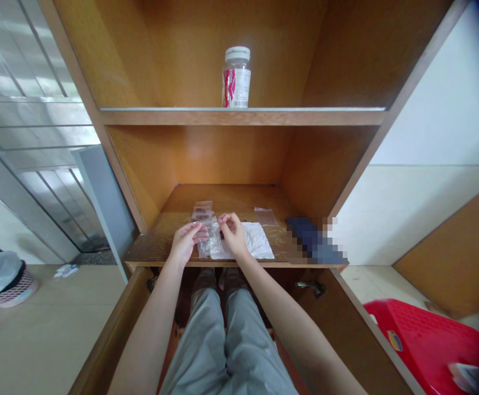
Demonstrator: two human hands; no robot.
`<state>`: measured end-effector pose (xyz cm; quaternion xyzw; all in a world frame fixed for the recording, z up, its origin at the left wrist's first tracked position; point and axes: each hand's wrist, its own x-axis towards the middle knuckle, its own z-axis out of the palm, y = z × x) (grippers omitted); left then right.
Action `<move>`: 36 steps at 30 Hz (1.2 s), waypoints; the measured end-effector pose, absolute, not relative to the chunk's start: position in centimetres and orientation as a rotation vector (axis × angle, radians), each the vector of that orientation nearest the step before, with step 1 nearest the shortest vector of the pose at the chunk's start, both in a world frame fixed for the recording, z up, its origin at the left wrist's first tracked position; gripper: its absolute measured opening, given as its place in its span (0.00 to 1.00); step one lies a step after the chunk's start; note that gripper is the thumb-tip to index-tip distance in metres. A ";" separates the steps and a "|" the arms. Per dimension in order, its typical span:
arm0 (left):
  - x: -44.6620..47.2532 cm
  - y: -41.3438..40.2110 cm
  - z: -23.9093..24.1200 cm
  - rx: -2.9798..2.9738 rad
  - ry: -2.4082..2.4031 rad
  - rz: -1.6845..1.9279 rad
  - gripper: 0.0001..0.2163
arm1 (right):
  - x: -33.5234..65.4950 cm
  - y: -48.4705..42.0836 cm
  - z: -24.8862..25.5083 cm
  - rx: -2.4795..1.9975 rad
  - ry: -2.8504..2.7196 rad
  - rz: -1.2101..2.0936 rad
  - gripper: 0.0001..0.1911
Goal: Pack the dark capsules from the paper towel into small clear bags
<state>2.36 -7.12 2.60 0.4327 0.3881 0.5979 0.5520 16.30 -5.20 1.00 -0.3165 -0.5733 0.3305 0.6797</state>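
Observation:
Over the wooden shelf board, my left hand (187, 240) pinches a small clear plastic bag (210, 233) between thumb and fingers. My right hand (233, 233) is closed at the bag's right side, its thumb and fingertips together; whatever they hold is too small to make out. Under my right hand lies a crumpled white sheet (259, 241), partly covered by the wrist. Just behind my left hand are clear zip bags (202, 208) with dark contents. Another flat zip bag (266, 216) lies farther right, behind the sheet.
A white-capped bottle (237, 79) stands on the upper shelf (305, 117). A dark blurred-out item (315, 240) lies at the board's right end. Open cabinet doors flank my legs. A red plastic stool (424, 340) is at right, a waste basket (11, 288) at left.

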 end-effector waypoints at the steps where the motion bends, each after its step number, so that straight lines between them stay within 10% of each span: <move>1: 2.4 -7.1 2.6 1.012 0.907 1.422 0.10 | 16.4 -5.3 1.0 -0.723 -1.307 0.762 0.07; 36: 3.3 -7.1 1.5 1.880 1.133 1.190 0.11 | 23.9 -0.1 2.0 -0.789 -0.766 0.938 0.11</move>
